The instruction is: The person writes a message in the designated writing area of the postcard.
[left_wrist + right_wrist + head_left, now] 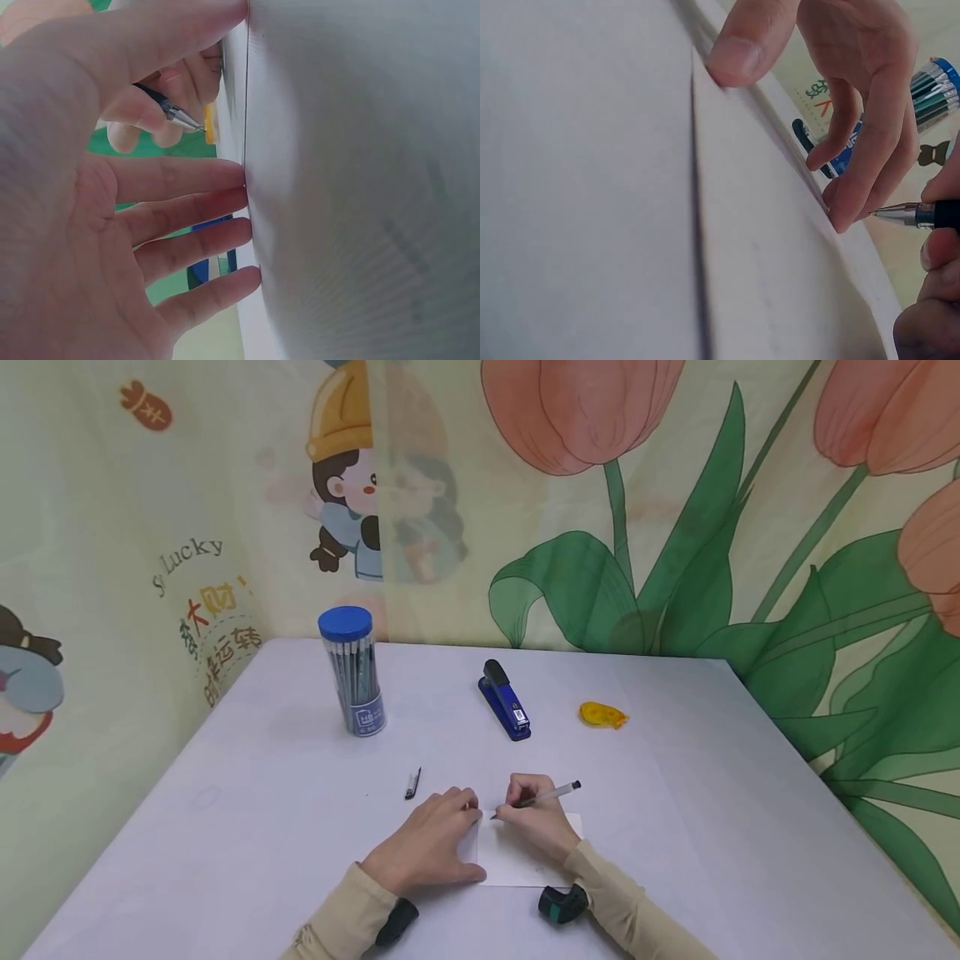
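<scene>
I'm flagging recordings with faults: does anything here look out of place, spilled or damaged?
No spill or damage shows. What looks like a pen cap lies loose beyond the left hand, apart from the pen in the right hand. The backdrop looks odd: half its helmeted cartoon figure shows only faintly.

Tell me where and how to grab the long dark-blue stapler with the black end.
Probably grip the stapler across its middle, coming from above and pinching its two long sides: its body is narrow, lies flat on the table, and nothing touches either side.
</scene>
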The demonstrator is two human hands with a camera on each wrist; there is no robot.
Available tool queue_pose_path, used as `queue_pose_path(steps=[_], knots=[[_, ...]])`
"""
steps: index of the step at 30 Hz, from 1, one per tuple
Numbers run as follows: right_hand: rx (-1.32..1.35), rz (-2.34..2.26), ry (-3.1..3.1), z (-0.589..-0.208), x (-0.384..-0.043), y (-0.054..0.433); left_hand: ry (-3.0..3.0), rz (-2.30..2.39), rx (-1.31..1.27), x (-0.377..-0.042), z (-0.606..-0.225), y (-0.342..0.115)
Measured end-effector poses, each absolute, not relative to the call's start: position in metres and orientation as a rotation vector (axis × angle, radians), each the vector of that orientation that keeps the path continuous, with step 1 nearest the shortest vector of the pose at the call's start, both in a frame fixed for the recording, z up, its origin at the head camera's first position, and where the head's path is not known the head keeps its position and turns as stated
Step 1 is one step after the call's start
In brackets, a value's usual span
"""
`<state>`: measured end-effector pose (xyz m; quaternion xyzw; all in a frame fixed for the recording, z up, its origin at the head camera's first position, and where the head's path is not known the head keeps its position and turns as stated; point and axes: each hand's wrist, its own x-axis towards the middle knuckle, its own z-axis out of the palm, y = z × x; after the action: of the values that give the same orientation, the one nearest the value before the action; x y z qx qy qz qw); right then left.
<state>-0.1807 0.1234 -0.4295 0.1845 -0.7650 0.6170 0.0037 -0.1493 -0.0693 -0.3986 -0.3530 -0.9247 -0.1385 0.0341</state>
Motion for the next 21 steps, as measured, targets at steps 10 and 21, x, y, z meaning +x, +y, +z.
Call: queue_pose_path(steps=[10, 21], knots=[[0.664, 1.911, -2.386, -0.4341, -0.1831, 0.1247, -2.843, -0.423, -1.092, -0.1504, -0.3971, -0.0691], [0.677, 1.887, -2.388, -0.4349, -0.1823, 0.1221, -2.876, -0.449, -1.058, -0.1513, -0.4003, -0.0685]])
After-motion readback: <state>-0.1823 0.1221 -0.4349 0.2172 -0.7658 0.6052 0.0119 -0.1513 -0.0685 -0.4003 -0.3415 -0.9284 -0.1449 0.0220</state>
